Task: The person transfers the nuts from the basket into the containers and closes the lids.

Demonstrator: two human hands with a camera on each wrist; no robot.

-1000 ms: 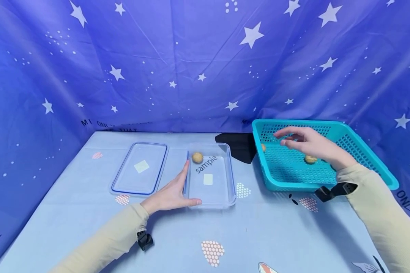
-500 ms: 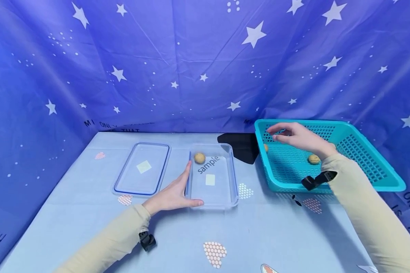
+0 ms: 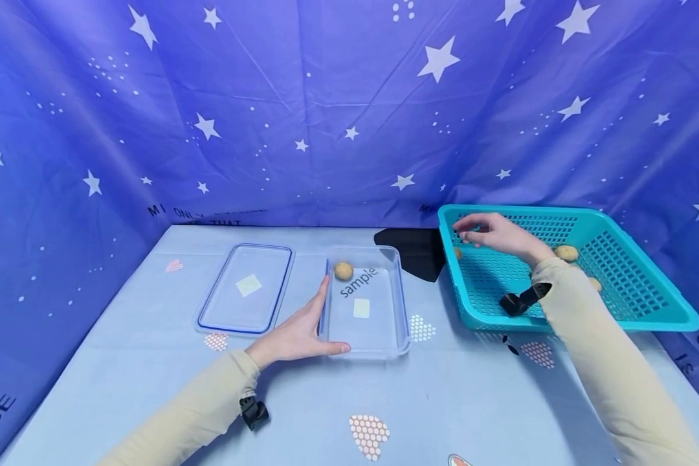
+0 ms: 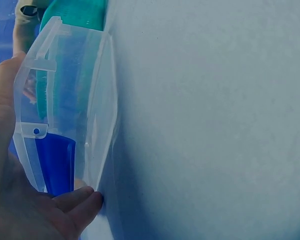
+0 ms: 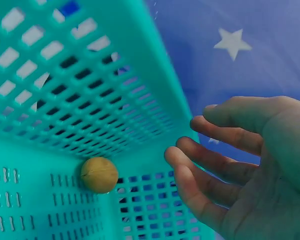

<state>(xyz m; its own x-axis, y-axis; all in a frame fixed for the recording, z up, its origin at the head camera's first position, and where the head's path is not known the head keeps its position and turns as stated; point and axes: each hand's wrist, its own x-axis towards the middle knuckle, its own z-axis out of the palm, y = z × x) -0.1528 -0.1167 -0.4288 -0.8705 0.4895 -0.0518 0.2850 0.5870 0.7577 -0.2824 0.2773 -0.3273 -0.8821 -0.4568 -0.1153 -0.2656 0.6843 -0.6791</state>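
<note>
The right hand (image 3: 498, 234) hangs inside the teal basket (image 3: 635, 294), its fingers (image 5: 205, 165) loosely bent and holding nothing. It reaches toward a small round nut (image 5: 99, 174) that sits in the basket's corner, close to the fingertips but not touching them. I think this is the reaching step. Next the fingers would need to close round the nut, and the basket walls leave little room there.

The left hand (image 3: 294, 333) rests flat with straight fingers against the side of the clear box (image 3: 378, 323), left of the basket. One nut (image 3: 343, 270) already lies in that box.

Two more nuts (image 3: 566, 252) lie farther right in the basket. The clear lid (image 3: 246, 288) lies on the tabletop (image 3: 443, 401), left of the box. A black patch (image 3: 415, 251) sits between box and basket.
</note>
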